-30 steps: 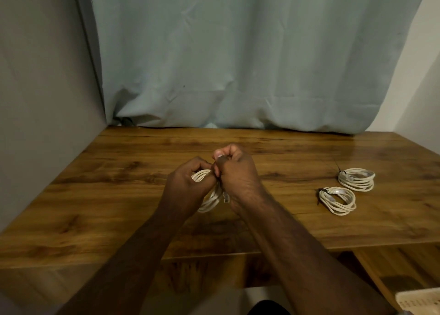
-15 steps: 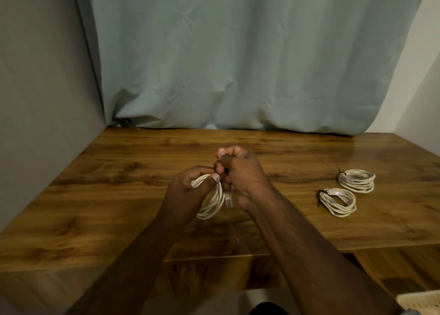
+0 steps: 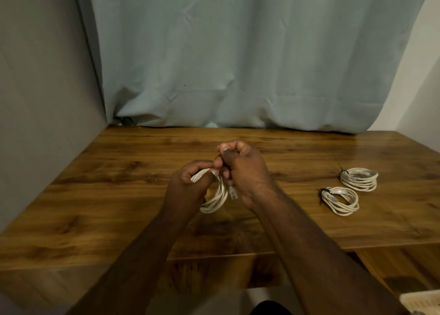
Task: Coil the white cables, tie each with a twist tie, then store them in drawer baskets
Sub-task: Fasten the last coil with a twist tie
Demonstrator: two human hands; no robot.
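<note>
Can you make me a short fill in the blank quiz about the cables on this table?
1. The number of tied coils lying on the wooden table is ____.
2. The coil in hand is held up by the ____ hand.
3. The right hand works at the ____ of that coil.
4. The near tied coil and far tied coil lie to the person's ____.

Missing words: two; left; top; right

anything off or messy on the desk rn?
Nothing stands out. Two tied coils lie neatly at the right of the table; the left hand and right hand hold a third coil above it.
</note>
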